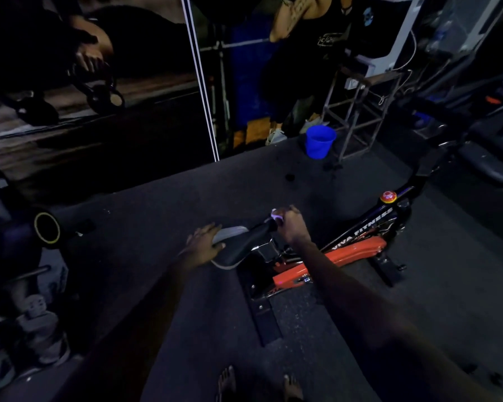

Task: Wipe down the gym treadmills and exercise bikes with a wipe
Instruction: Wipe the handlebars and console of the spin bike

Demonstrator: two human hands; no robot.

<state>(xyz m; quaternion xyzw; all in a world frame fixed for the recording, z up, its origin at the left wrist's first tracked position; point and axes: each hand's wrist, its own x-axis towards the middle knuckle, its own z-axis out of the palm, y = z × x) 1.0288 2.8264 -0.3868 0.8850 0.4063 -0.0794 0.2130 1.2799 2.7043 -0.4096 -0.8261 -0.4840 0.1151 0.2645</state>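
A black and orange exercise bike (pixel 349 250) stands in front of me in dim light. Its black and grey saddle (pixel 238 245) points to the right. My left hand (pixel 204 242) rests flat on the wide back end of the saddle, fingers spread. My right hand (pixel 292 224) grips a small white wipe (pixel 275 216) bunched in its fingers and holds it against the narrow nose of the saddle. A red knob (pixel 388 196) sits on the bike's frame further right.
A blue bucket (pixel 320 140) stands on the dark rubber floor beyond the bike, beside a metal stool frame (pixel 360 111). A person stands by a mirror wall (pixel 99 82) behind it. Another machine (pixel 476 146) is at right, a barbell end (pixel 47 227) at left.
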